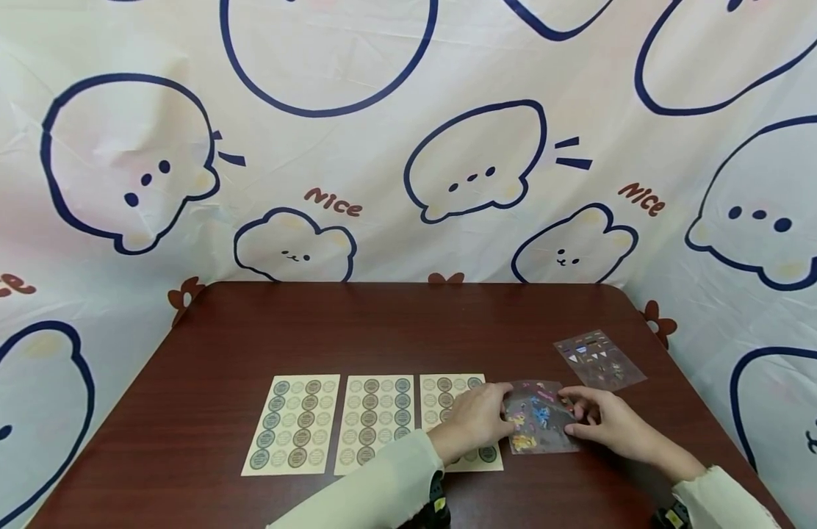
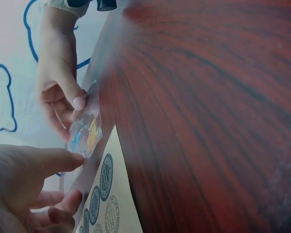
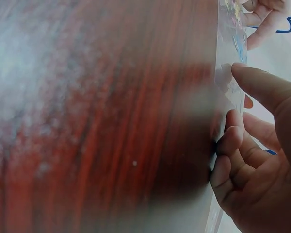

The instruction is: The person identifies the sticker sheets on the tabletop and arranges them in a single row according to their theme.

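A clear plastic sticker sheet (image 1: 541, 441) with small pink, blue and yellow figures lies between both hands at the right of the table. My left hand (image 1: 476, 415) holds its left edge, thumb at the near part and index finger at the far corner. On the opposite edge my right hand (image 1: 610, 425) grips it, thumb (image 3: 257, 85) on top and the other fingers curled by the edge. The left wrist view shows the sheet (image 2: 91, 128) tilted between the two hands. Under my left forearm, a cream sheet of round labels (image 1: 441, 386) is partly covered.
Two more cream label sheets, one in the middle (image 1: 377, 422) and one at the left (image 1: 291, 426), lie in a row with the covered one. A second clear sheet (image 1: 600, 360) with small shiny shapes lies behind my right hand on the brown table (image 1: 355, 323). Printed cloth hangs behind.
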A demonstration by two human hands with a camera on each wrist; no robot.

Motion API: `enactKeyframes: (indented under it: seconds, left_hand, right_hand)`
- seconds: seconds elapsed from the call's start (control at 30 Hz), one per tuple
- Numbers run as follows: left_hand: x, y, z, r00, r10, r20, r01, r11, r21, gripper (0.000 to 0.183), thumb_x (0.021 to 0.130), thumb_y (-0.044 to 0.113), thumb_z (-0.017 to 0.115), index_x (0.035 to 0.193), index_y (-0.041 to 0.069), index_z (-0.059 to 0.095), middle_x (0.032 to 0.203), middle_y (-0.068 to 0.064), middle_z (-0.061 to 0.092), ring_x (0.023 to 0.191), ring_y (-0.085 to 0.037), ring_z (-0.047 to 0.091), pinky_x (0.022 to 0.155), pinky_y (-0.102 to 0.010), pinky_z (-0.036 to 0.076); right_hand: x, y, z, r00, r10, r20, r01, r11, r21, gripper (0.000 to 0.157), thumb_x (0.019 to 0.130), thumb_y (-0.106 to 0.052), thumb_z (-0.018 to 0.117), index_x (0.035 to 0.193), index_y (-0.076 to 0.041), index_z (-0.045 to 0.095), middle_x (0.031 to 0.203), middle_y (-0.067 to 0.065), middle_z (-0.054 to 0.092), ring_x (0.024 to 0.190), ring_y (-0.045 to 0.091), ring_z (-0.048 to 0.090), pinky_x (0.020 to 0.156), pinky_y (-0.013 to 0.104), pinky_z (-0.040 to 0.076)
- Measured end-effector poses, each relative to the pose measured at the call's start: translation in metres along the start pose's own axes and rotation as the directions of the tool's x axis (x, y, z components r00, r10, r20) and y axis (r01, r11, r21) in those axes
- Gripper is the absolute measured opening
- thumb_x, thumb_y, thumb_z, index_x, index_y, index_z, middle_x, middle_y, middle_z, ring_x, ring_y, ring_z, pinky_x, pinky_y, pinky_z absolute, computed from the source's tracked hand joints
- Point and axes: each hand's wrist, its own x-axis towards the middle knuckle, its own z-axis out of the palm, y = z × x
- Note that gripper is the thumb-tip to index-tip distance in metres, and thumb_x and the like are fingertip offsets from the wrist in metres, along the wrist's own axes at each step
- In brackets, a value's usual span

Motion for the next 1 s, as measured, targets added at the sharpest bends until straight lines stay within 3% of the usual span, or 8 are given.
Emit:
enactKeyframes:
  seconds: [0.2,0.57,1.0]
  left_hand:
    - [0.0021,0.0016,0.0005,1.0,0.01,-0.005,-0.01,0.998,0.066,0.056,0.082,0.034,0.083,0.133,0.021,0.065,0.105,0.006,0.071,0.083,-0.006,0.06,0.063,-0.027,0.046]
    - [0.0049,0.0043,0.0025,0.999,0.035,-0.018,-0.031,0.981,0.192,0.049,0.081,0.04,0.083,0.123,0.02,0.069,0.096,0.005,0.068,0.08,-0.007,0.06,0.063,-0.026,0.048]
    - [0.0056,0.0029,-0.0006,0.998,0.056,0.023,-0.06,0.966,0.251,0.039,0.083,0.047,0.081,0.111,0.021,0.072,0.09,0.005,0.069,0.076,-0.009,0.061,0.058,-0.027,0.044]
  right_hand:
    - [0.0014,-0.0019,0.0009,1.0,0.02,0.002,-0.02,1.0,-0.008,0.055,0.088,-0.026,0.078,0.133,0.0,0.058,0.085,0.003,0.057,0.056,0.003,0.042,0.052,0.024,0.041]
    - [0.0025,-0.0009,0.0028,1.0,0.011,0.013,-0.01,0.999,-0.053,0.055,0.088,-0.026,0.079,0.132,-0.001,0.058,0.085,0.002,0.054,0.057,0.002,0.041,0.053,0.024,0.04]
    - [0.0045,-0.0037,0.0012,0.999,0.004,0.036,-0.002,0.997,-0.08,0.06,0.086,-0.029,0.08,0.134,0.0,0.057,0.081,0.001,0.051,0.059,0.001,0.04,0.053,0.025,0.037]
